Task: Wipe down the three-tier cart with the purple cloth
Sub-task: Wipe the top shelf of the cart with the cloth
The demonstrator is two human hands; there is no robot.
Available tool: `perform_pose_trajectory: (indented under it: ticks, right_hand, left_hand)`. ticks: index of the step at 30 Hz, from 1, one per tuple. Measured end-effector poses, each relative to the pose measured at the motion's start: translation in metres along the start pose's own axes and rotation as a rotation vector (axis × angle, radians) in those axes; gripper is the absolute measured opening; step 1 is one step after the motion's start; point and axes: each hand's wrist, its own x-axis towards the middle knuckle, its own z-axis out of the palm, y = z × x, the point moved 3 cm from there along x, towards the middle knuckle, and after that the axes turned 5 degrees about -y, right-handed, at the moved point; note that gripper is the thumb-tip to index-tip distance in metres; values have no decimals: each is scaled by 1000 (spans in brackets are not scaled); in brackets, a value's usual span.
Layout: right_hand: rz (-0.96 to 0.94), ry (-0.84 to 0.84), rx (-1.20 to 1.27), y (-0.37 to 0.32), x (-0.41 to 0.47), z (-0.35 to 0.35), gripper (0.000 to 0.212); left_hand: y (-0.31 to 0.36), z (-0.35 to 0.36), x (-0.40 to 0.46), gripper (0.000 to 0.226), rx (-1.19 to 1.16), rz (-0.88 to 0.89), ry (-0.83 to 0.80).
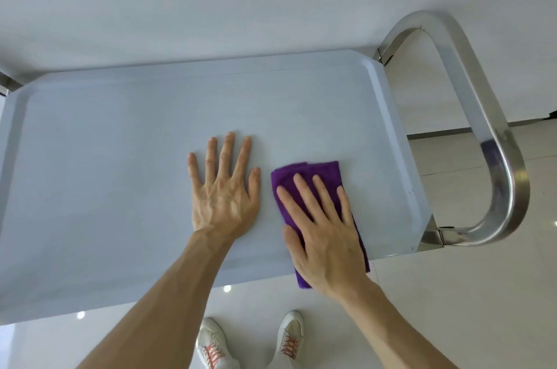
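White sneakers (250, 344) stand on the glossy floor (452, 308) below both forearms. Just past them, the right hand (324, 236) lies flat, fingers slightly spread, pressing the folded purple cloth (304, 173) onto the cart's top tray (120, 142) at its near edge. Beside it, the left hand (224, 191) rests palm-down on bare tray, fingers fanned apart. At the far right curves the steel handle (482, 115).

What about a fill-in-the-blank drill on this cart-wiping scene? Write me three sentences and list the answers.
1. The right hand presses flat on a folded cloth whose colour is ____.
2. The left hand lies flat and bare on the cart's ____ shelf.
3. The metal handle is at the cart's ____ end.

Missing words: purple; top; right
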Motion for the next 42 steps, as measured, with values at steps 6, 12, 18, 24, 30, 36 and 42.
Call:
perform_pose_trajectory:
  ticks: [6, 12, 18, 24, 30, 36, 42]
  right_hand:
    - [69, -42, -52, 99, -26, -19, 58]
    - [427, 29, -69, 129, 39, -34, 60]
    - [274, 75, -14, 25, 50, -14, 60]
    - [61, -13, -1, 44, -21, -6, 61]
    - [392, 31, -22, 122, 41, -38, 59]
    - [493, 104, 37, 85, 138, -37, 57]
    - [-35, 91, -1, 31, 97, -15, 56]
  left_hand:
    - [1, 0, 1, 58, -3, -5, -3]
    - [2, -2, 0, 59, 0, -11, -8]
    - [2, -2, 0, 59, -3, -11, -11]
    - [2, -2, 1, 58, -15, -13, -14]
    - [4, -4, 0, 58, -21, -13, -15]
    - [4, -6, -1, 58, -19, -8, -18]
    - [4, -6, -1, 57, -28, 0, -13]
